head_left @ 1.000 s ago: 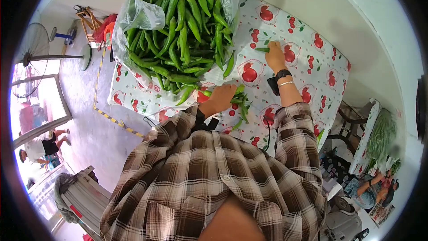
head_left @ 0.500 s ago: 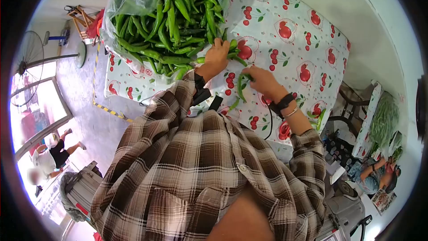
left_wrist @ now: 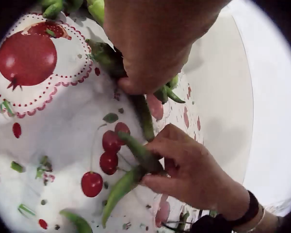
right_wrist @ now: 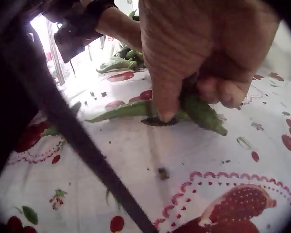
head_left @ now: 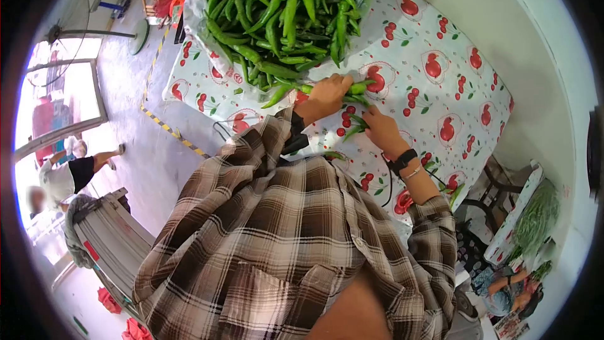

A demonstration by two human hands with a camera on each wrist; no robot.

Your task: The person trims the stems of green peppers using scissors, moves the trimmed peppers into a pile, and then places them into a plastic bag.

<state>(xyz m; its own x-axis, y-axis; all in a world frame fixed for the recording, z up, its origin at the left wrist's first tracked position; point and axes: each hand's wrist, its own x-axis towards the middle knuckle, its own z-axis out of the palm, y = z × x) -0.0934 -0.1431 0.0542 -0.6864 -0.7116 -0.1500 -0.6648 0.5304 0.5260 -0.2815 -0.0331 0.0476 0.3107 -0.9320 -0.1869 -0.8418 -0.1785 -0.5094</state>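
— Well, what does the head view give?
— The left grip [head_left: 327, 96] curled round a bunch of long green chilli peppers [head_left: 358, 87], near the front edge of the worktop [head_left: 440, 88] with its white cloth printed with red fruit. It is just beside the clear plastic bag heaped with green peppers [head_left: 283, 19].
— And the wrist views?
— Only they show the right grip [right_wrist: 203, 53] pinching one slim green pepper [right_wrist: 131, 110] against the cloth.
— The room?
— Grey floor, striped yellow-black tape [head_left: 167, 129], a pedestal fan [head_left: 69, 12].

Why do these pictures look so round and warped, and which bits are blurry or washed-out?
Head view: fisheye lens curves the tablecloth, black corners, doorway at left glares white. Left wrist view: left hand too close, soft. Right wrist view: right hand looms, a blurred dark cable crosses.
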